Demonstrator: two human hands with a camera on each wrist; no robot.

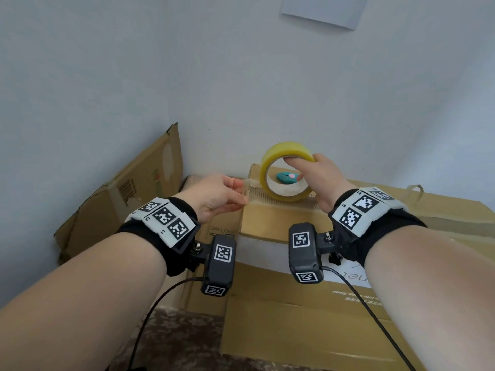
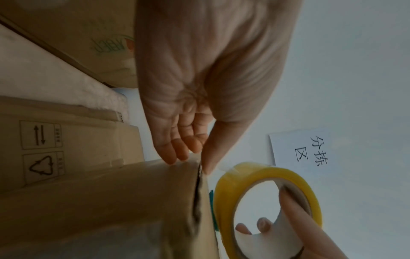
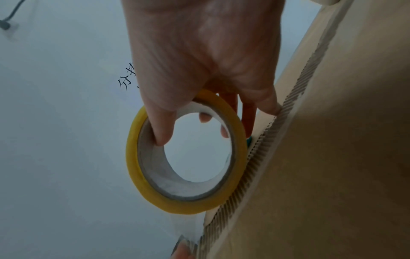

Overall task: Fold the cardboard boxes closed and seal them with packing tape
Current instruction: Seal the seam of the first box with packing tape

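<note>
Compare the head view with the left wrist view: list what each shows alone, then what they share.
Only the head view: both forearms with black wristbands, the teal box cutter's full shape seen through the roll, and the flattened cardboard sheet leaning on the wall.

Only the left wrist view: the recycling and arrow symbols printed on a box side, and the handwritten characters on the white paper sign.

Both: the yellow packing tape roll gripped by the right hand, and the left hand pinching the tape's free end at the brown cardboard box.

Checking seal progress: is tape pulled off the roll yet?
Yes: a clear strip runs from the roll to the left hand at the box edge.
</note>
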